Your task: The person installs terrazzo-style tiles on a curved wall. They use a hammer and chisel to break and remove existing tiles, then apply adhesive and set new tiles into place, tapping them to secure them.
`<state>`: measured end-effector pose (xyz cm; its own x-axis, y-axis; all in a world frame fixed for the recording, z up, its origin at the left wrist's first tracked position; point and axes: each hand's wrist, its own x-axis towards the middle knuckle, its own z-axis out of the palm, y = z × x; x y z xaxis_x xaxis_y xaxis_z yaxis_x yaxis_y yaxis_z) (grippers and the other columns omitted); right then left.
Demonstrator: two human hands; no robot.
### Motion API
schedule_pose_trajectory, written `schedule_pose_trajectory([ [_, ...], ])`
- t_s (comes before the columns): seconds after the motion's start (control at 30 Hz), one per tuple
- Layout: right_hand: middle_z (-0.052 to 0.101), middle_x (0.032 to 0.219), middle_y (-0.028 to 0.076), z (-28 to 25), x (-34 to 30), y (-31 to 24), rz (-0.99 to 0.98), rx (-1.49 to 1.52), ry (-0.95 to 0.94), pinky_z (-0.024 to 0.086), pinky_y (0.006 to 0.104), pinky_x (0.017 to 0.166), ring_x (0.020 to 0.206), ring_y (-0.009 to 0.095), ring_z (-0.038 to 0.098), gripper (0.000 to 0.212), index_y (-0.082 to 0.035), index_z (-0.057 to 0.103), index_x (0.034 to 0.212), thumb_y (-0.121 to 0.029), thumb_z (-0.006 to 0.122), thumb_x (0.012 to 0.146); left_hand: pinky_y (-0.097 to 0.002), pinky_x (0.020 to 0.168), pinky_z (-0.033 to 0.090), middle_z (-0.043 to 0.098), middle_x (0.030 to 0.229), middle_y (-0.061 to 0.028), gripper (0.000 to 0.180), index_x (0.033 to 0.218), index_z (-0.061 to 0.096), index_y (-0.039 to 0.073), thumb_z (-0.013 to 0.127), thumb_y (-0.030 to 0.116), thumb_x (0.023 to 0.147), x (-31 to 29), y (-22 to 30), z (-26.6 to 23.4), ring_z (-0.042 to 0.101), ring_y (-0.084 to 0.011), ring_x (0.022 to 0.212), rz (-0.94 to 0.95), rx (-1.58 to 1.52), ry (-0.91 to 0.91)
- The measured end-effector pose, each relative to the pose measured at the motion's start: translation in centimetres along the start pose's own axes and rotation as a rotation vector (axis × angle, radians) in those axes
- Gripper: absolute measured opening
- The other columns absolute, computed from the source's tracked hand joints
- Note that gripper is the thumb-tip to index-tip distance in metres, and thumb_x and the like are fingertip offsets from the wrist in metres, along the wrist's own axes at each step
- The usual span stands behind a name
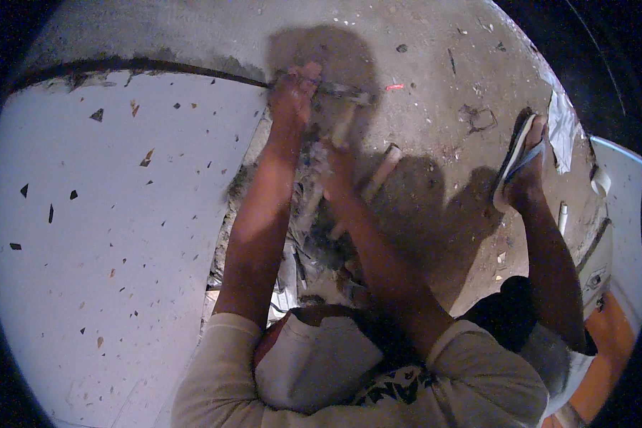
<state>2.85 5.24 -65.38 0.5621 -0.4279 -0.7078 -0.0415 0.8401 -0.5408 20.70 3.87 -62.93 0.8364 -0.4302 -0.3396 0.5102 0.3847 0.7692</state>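
My left hand [296, 91] is closed at the left end of a dark, narrow metal head [346, 93], beside the corner of the pale slab. Below that head runs a pale, stick-like handle [344, 125], and together they look like a hammer. My right hand [335, 170] is closed around this handle lower down; motion blurs its fingers. A second pale stick or piece of pipe [384, 171] lies at a slant right of my right hand. Under my forearms, broken rubble [314, 253] fills the gap along the slab's edge.
The white slab with dark and brown chips [121, 214] takes up the left side. Rough, dusty ground [435, 64] with a small red scrap [394, 87] stretches ahead. My sandalled foot [528, 157] rests at right, near a white cloth or sheet [562, 132] and an orange surface [610, 342].
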Motion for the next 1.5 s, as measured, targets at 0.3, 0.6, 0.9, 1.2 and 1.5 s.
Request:
schedule_pose_trajectory([
  [0.3,0.059,0.083,0.002,2.7,-0.2,-0.5,0.014,-0.109,0.119,0.046,0.0340,0.048,0.059,0.018,0.055,0.023,-0.012,0.058,0.097,-0.033,0.064,0.090,-0.0483,0.107,0.041,0.056,0.129,-0.0229,0.034,0.121,0.044,-0.002,0.052,0.023,0.100,-1.6,0.7,0.9,0.057,-0.0367,0.120,0.323,0.522,-0.136],
  [0.6,0.059,0.082,0.004,3.7,-2.8,-4.7,0.106,0.115,0.206,0.047,0.0344,0.051,0.061,0.020,0.055,0.023,-0.012,0.058,0.107,-0.026,0.064,0.089,-0.0470,0.104,0.042,0.058,0.125,-0.0237,0.038,0.121,0.043,0.000,0.060,0.021,0.094,-0.5,0.2,-0.2,0.057,-0.0379,0.118,0.315,0.558,-0.104],
  [0.9,0.061,0.085,0.007,2.2,-4.1,-8.2,0.107,0.312,0.169,0.047,0.0349,0.051,0.063,0.022,0.057,0.025,-0.013,0.057,0.108,-0.023,0.067,0.087,-0.0452,0.102,0.042,0.058,0.127,-0.0221,0.033,0.120,0.045,0.002,0.058,0.019,0.095,-2.0,1.3,3.7,0.058,-0.0351,0.119,-0.046,-0.013,0.120],
  [1.2,0.054,0.083,0.004,7.4,-8.1,-9.5,0.225,-0.139,0.144,0.044,0.0317,0.045,0.063,0.018,0.054,0.024,-0.012,0.053,0.106,-0.022,0.067,0.089,-0.0402,0.094,0.046,0.060,0.122,-0.0216,0.032,0.120,0.045,0.002,0.059,0.010,0.092,-0.5,-0.1,-1.8,0.058,-0.0326,0.118,0.257,0.400,-0.050],
  [1.5,0.057,0.076,0.004,0.3,-5.0,-10.9,0.046,-0.364,0.185,0.046,0.0331,0.046,0.060,0.017,0.056,0.022,-0.010,0.054,0.097,-0.023,0.070,0.088,-0.0459,0.093,0.053,0.061,0.119,-0.0230,0.029,0.119,0.045,0.001,0.053,0.016,0.096,-2.5,1.4,2.3,0.066,-0.0379,0.101,-0.063,-0.203,0.108],
])
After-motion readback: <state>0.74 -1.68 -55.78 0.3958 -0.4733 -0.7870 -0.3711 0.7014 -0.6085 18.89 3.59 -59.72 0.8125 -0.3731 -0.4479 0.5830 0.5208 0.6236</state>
